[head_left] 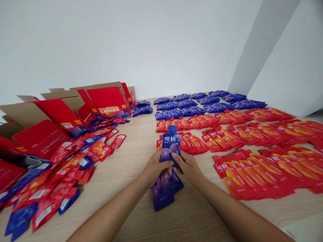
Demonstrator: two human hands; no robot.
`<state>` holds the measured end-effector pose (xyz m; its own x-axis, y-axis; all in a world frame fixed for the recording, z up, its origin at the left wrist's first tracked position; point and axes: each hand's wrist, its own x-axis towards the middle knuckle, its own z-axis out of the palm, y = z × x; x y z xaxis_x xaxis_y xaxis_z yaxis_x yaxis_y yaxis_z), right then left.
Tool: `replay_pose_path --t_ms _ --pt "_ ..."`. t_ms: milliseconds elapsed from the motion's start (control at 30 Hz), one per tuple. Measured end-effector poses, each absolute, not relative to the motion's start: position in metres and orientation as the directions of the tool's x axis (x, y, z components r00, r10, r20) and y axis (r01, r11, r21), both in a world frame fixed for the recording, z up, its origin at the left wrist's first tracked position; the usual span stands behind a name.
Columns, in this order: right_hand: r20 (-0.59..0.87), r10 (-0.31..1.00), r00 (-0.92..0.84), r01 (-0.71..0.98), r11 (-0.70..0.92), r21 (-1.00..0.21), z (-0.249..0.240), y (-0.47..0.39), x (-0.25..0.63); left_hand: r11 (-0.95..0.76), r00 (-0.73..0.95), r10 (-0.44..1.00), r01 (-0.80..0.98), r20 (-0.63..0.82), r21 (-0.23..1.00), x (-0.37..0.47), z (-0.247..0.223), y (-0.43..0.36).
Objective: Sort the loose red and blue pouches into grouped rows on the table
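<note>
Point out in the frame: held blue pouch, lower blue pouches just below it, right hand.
Held blue pouch point(171, 146): head view, middle of its printed front.
Lower blue pouches point(162, 196): head view, printed front of the nearest one.
Right hand point(188, 164): head view, back of the hand.

red cartons point(107, 99) — left, open | pale wall point(151, 43) (grey band point(263, 37) rightward) | wood-grain table point(136, 141)

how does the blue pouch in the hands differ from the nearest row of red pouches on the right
Colour: the blue pouch shows rounded purple shapes, while the red pouches show longer orange-yellow ones.
Pose: the blue pouch is held between the left hand and right hand; the red pouches lie overlapping on the table.
Shared: both carry white lettering.
</note>
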<state>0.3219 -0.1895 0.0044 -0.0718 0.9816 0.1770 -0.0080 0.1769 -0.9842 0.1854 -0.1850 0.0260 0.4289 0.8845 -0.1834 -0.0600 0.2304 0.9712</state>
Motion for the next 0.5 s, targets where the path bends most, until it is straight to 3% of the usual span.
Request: replay_pose_path --t_ms 167,267,367,500 --pt "0.167 0.980 0.111 -0.029 0.171 -0.985 0.007 -0.178 0.331 0.128 0.571 0.796 0.164 -0.200 0.978 0.178 0.035 -0.177" --pt "0.103 0.989 0.103 0.104 0.093 -0.990 0.011 -0.169 0.343 -0.117 0.495 0.863 0.386 -0.099 0.915 0.166 0.036 -0.166" --pt "0.072 0.997 0.009 0.348 0.065 -0.935 0.013 -0.165 0.352 -0.325 0.399 0.916 0.685 0.038 0.653 0.162 0.034 -0.170" --pt "0.003 0.982 -0.191 0.579 0.116 -0.807 0.016 -0.171 0.355 -0.448 0.510 0.851 0.830 -0.127 0.333 0.178 0.034 -0.201"
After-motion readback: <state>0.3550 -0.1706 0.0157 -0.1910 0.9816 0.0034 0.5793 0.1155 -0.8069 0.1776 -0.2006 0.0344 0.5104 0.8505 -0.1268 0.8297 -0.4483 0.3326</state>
